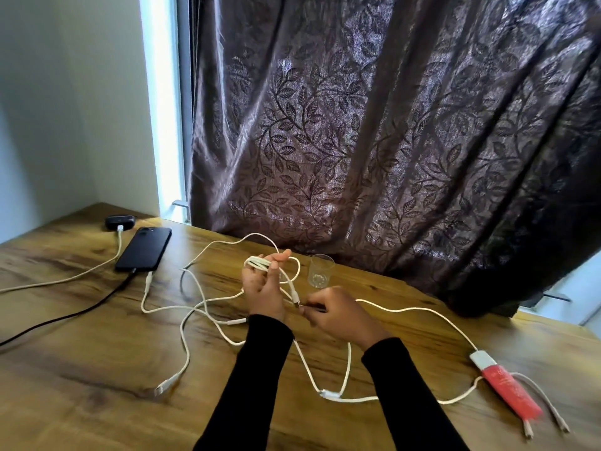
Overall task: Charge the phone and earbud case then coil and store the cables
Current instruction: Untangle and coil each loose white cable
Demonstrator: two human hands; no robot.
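Black sleeves lead up to both hands over the wooden table (81,369). Left hand (263,284) holds a small coil of white cable (260,263) wound round its fingers; right hand (338,315) pinches that cable's plug end just beside it. To finish neatly, I would keep the loops even and tuck the tail through, lifting it free of the other white cables tangled beneath. Farther left, the phone (144,249) and earbud case (119,222) lie plugged in.
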